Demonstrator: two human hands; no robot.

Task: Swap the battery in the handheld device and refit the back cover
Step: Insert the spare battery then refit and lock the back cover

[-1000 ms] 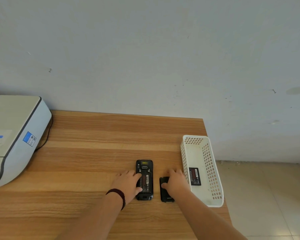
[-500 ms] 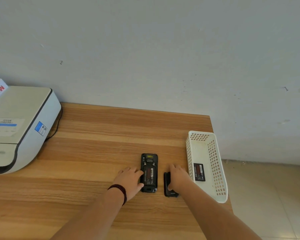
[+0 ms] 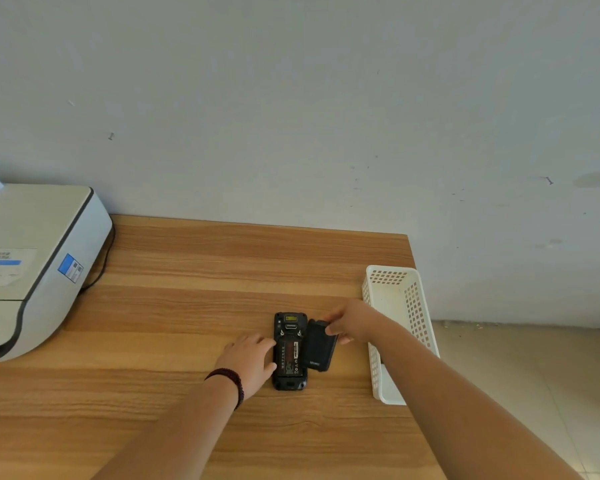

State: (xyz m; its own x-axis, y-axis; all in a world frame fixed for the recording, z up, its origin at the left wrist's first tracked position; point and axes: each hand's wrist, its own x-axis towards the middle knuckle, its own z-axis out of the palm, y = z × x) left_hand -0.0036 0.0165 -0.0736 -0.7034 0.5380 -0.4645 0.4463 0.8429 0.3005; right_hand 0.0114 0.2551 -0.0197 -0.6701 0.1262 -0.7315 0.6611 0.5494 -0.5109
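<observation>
Lifted since 0.5 s ago: back cover (image 3: 320, 345), pinched at far end by right hand (image 3: 353, 325), tilted just right of handheld device (image 3: 290, 350), long axes near parallel. Left hand (image 3: 250, 358) steadying device, fingers relaxed.

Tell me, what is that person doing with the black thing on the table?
A person is changing the battery in a handheld device. It lies face down on the wooden table with its back open, so a battery shows inside. The left hand rests against the device's side and steadies it. The right hand pinches the far end of the black back cover, lifted beside the device. A white basket stands to the right.
</observation>
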